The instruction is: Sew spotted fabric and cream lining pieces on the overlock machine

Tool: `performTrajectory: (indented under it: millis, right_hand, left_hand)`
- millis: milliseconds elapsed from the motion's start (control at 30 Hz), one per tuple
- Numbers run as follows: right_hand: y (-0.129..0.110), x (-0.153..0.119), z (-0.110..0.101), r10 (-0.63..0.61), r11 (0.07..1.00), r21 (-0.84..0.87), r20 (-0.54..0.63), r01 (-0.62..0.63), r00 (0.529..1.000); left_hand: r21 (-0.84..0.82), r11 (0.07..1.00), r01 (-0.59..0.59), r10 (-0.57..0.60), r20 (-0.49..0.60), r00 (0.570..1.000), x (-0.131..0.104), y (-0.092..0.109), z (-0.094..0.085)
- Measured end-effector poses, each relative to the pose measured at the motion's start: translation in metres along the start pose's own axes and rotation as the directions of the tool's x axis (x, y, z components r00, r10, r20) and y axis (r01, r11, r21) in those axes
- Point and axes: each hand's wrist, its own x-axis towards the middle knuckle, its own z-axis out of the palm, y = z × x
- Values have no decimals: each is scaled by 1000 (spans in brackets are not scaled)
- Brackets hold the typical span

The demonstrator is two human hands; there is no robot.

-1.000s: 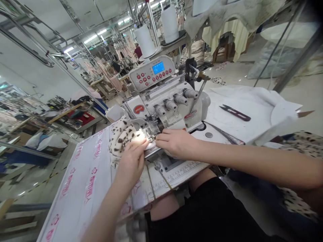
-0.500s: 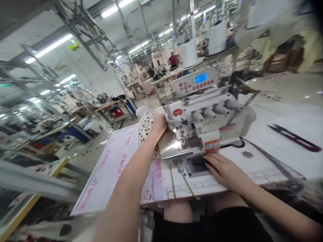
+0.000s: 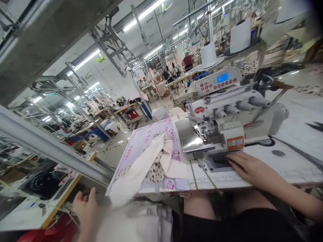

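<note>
Right hand (image 3: pixel 248 166) lies flat, fingers spread, on the overlock machine's (image 3: pixel 227 114) bed—steadying. Left hand (image 3: pixel 85 206) hangs low by the draped spotted fabric (image 3: pixel 153 164) (grip unclear).

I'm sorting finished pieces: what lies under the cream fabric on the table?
Under the cream fabric a spotted cloth peeks out, lying on the pink-printed table cover. How far the spotted cloth extends is hidden.

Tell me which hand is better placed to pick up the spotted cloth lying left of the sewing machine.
Probably the left. The left hand is low at the table's left edge, below the spotted cloth, and looks free. The right hand rests flat in front of the sewing machine.
</note>
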Motion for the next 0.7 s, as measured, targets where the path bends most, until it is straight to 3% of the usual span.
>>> performTrajectory:
  millis: [67,133,200,233,300,333,400,500,600,700]
  right_hand:
    - [-5,1,-5,-22,1000,21,14,22,1000]
    - [-17,2,-8,-27,996,79,10,26,1000]
    - [-37,4,-8,-23,985,170,9,21,1000]
    - [-50,5,-7,-19,976,219,19,14,1000]
    - [-80,11,-4,-17,951,310,83,-10,996]
    - [-95,15,-3,-27,937,349,124,-18,992]
    - [-121,26,-4,-57,910,413,202,-32,978]
    - [-149,44,-8,-87,864,501,254,-54,963]
    - [-168,63,-9,-54,805,578,297,-134,953]
    - [-184,87,6,-2,610,723,412,-325,911]
  left_hand:
    - [41,999,34,-32,-32,999,-3,-7,4]
    - [-9,997,-73,74,72,995,3,9,26]
    - [-180,928,-327,360,204,910,11,42,60]
    - [-244,886,-394,451,257,855,16,62,79]
    - [-345,839,-420,527,331,783,24,103,119]
    - [-395,836,-381,525,375,764,28,122,138]
    - [-492,851,-186,457,516,725,36,152,171]
    - [-532,846,47,377,657,653,50,173,204]
    - [-525,804,279,283,751,597,62,172,208]
    - [-524,667,529,204,812,547,72,163,183]
